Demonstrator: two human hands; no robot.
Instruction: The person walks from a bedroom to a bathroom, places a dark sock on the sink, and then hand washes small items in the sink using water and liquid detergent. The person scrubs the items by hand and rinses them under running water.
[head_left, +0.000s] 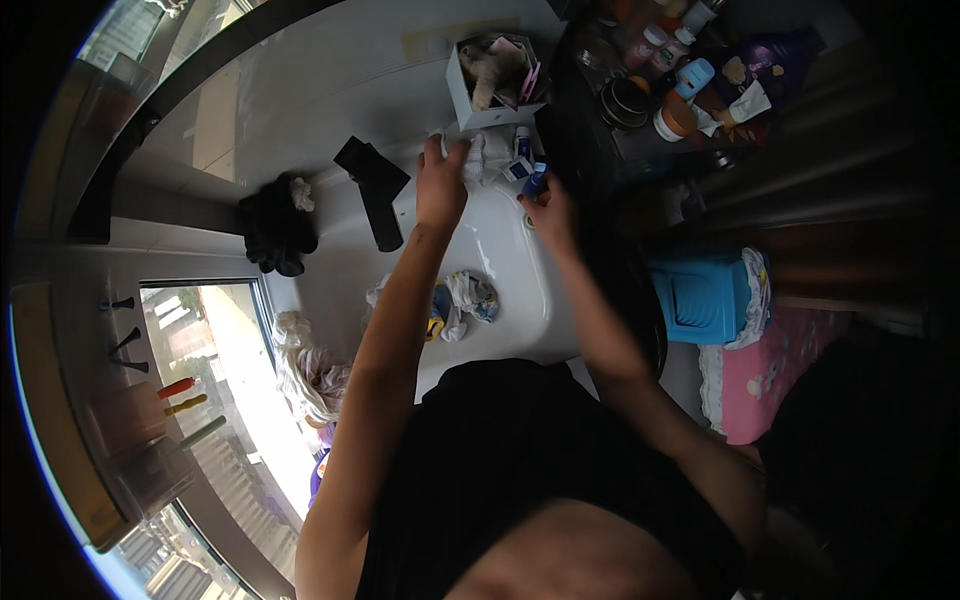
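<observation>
My left hand (441, 184) pinches a white textured cloth (474, 159) at the far rim of a white washbasin (517, 277). In my right hand (553, 214) is a small blue bottle or cap (535, 182), held by the fingertips near the basin's right edge; its exact kind is hard to make out. Close by stand a small white-and-blue container (523, 141) and a small white-and-blue box (517, 169). Crumpled patterned cloths (474, 294) lie in the basin, partly hidden by my left forearm. To the left of my left hand is a black faucet (375, 191).
Behind the basin stands a white box (491, 116) with a plush item inside. Bottles and jars crowd a dark shelf (637, 139) at upper right. A black bundle (277, 232) and piled light cloth (311, 375) lie left. A blue plastic washboard or stool (697, 296) is at right.
</observation>
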